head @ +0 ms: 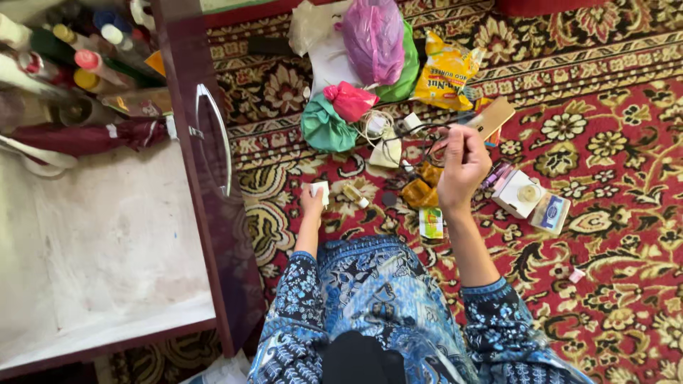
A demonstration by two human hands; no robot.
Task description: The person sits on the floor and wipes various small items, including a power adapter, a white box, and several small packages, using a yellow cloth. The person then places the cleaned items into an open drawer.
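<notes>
The thin dark cable (416, 135) hangs limp above the carpet (612, 235), pinched in the right hand (462, 167); it looks light and floppy, best gripped near its end; the left hand (311, 201) pinches a small white box (320, 190), rigid, low beside the open drawer (107, 235).

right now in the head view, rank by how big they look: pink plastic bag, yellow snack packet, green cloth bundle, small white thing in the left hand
1. pink plastic bag
2. yellow snack packet and green cloth bundle: look about alike, so unranked
3. small white thing held in the left hand, clearly smallest
</notes>
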